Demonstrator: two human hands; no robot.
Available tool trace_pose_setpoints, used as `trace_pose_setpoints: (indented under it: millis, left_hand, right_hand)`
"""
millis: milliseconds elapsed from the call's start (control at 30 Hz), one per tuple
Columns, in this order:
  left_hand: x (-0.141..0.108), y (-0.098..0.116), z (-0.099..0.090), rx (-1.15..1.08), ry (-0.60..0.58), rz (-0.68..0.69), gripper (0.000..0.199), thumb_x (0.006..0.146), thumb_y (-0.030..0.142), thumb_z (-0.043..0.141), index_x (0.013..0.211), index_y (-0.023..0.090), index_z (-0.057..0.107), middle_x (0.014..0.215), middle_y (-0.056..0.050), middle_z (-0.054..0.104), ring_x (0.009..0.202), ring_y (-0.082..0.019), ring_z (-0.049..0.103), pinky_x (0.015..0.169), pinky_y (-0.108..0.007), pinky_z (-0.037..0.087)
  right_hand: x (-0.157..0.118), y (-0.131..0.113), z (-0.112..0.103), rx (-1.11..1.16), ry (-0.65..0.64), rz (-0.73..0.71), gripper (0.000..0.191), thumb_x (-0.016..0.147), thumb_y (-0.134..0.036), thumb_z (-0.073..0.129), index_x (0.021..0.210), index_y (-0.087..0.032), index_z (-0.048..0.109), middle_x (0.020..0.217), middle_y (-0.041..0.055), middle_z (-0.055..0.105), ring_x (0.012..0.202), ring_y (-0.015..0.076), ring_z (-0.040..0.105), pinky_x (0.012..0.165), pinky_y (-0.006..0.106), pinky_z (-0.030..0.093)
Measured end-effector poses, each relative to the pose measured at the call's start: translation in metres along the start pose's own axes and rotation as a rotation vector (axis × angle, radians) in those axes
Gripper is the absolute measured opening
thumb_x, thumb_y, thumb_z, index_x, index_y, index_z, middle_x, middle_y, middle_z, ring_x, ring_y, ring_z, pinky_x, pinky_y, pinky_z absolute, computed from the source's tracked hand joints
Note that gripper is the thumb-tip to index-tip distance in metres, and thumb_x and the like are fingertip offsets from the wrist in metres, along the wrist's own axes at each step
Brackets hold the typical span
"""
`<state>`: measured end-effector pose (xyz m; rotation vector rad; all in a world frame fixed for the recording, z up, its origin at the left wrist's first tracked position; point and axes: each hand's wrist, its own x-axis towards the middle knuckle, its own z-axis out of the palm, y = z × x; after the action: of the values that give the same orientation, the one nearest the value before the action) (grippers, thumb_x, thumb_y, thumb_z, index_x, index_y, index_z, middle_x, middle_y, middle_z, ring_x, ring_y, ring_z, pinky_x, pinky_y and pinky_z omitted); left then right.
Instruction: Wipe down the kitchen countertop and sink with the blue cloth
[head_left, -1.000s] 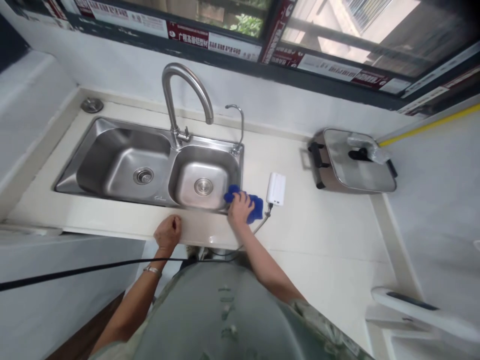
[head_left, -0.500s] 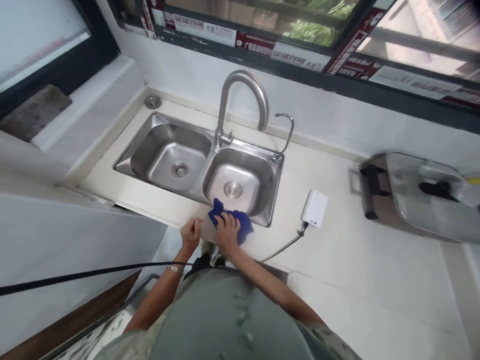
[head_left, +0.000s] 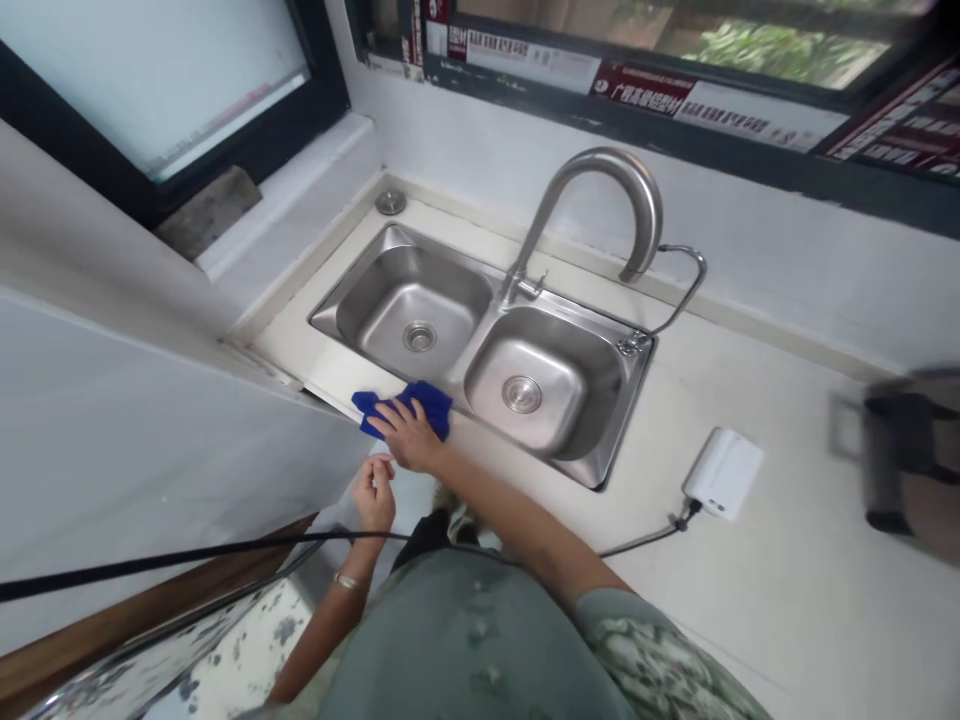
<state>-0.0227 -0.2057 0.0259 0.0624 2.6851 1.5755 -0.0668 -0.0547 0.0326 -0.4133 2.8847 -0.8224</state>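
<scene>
A blue cloth [head_left: 429, 405] lies bunched on the pale countertop [head_left: 502, 462], along the front rim of the steel double sink [head_left: 457, 392]. My right hand [head_left: 409, 436] presses on the cloth from above, its fingers spread across it. Just below and beside it, off the counter's front edge, my left hand [head_left: 373, 492] is curled closed; whether it holds anything is hidden. Both sink basins show bare steel and a round drain.
A tall curved faucet [head_left: 600, 165] and a thin tap [head_left: 701, 275] rise behind the sink. A white box [head_left: 724, 472] with a cable [head_left: 645, 541] is on the right counter, and a dark appliance [head_left: 911, 450] stands beyond. A black strap [head_left: 187, 552] crosses the lower left.
The view has swung left. My right hand has moved left along the sink's front edge with the blue cloth, from the right basin to the left one. My left hand now sits lower beside it.
</scene>
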Motion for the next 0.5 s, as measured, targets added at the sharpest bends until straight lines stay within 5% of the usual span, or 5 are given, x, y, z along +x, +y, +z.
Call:
trace_pose_setpoints:
  millis: [133,267,400,500]
  left_hand:
    - [0.032,0.022,0.009,0.078,0.08,0.218,0.038,0.103,0.042,0.035,0.112,0.019,0.065,0.111,-0.013,0.067,0.108,-0.022,0.062,0.102,-0.04,0.05]
    - [0.043,0.037,0.043,0.283,-0.043,0.441,0.044,0.1,0.042,0.047,0.133,0.017,0.064,0.141,-0.021,0.055,0.139,-0.033,0.046,0.119,-0.055,0.037]
    - [0.039,0.038,0.081,0.529,-0.157,0.478,0.041,0.091,0.045,0.065,0.129,0.031,0.072,0.154,-0.016,0.048,0.152,-0.048,0.025,0.12,-0.078,0.013]
    - [0.05,0.03,0.085,0.641,-0.187,0.455,0.037,0.093,0.05,0.061,0.128,0.041,0.071,0.155,-0.008,0.05,0.154,-0.047,0.023,0.119,-0.08,0.006]
  right_hand:
    - [-0.01,0.011,-0.027,0.197,0.151,0.053,0.054,0.097,-0.02,0.041,0.151,-0.023,0.052,0.165,0.0081,0.04,0.153,0.0255,0.033,0.124,0.055,0.027]
    - [-0.075,0.018,-0.054,0.285,0.474,0.336,0.056,0.095,-0.02,0.027,0.133,-0.022,0.068,0.143,0.0098,0.064,0.139,0.0221,0.054,0.118,0.044,0.042]
    - [-0.15,0.011,-0.059,0.531,0.647,0.524,0.044,0.093,-0.031,0.036,0.105,-0.028,0.078,0.104,0.0071,0.079,0.097,0.0262,0.075,0.093,0.045,0.06]
    - [-0.191,0.005,-0.051,0.724,0.755,0.643,0.035,0.091,-0.038,0.048,0.099,-0.023,0.078,0.089,0.0062,0.08,0.085,0.0263,0.076,0.087,0.043,0.06]
